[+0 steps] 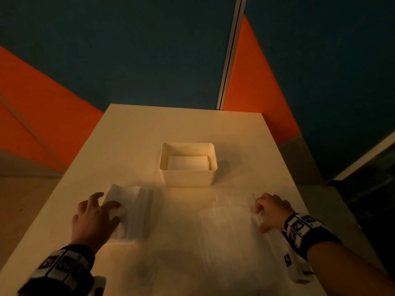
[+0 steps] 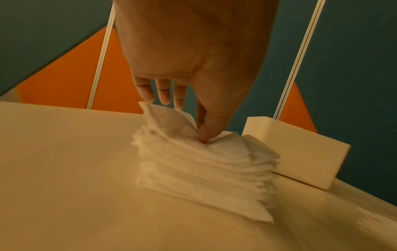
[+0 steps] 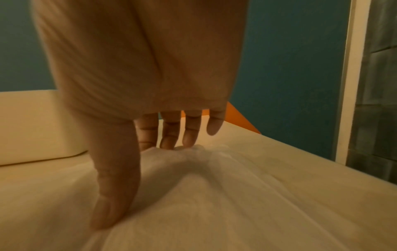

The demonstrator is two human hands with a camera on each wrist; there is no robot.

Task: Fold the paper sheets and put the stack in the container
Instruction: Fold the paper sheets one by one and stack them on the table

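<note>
A thick stack of white paper sheets (image 1: 133,212) (image 2: 204,171) lies at the left of the table. My left hand (image 1: 111,207) (image 2: 201,135) pinches the top sheet (image 2: 167,122) between thumb and forefinger, and that sheet curls up off the stack. A single thin sheet (image 1: 226,231) (image 3: 236,195) lies spread at the right. My right hand (image 1: 259,214) (image 3: 139,178) rests thumb and fingertips on its right part, and the paper bunches into a ridge between them. The white container (image 1: 188,178) (image 2: 300,152) (image 3: 32,127) stands beyond, with folded paper (image 1: 188,163) inside.
The cream table (image 1: 181,127) ends just behind the container and close to the right of my right hand. Teal and orange wall panels (image 1: 149,50) stand behind it. Both wrists wear black-and-white marker bands (image 1: 299,227).
</note>
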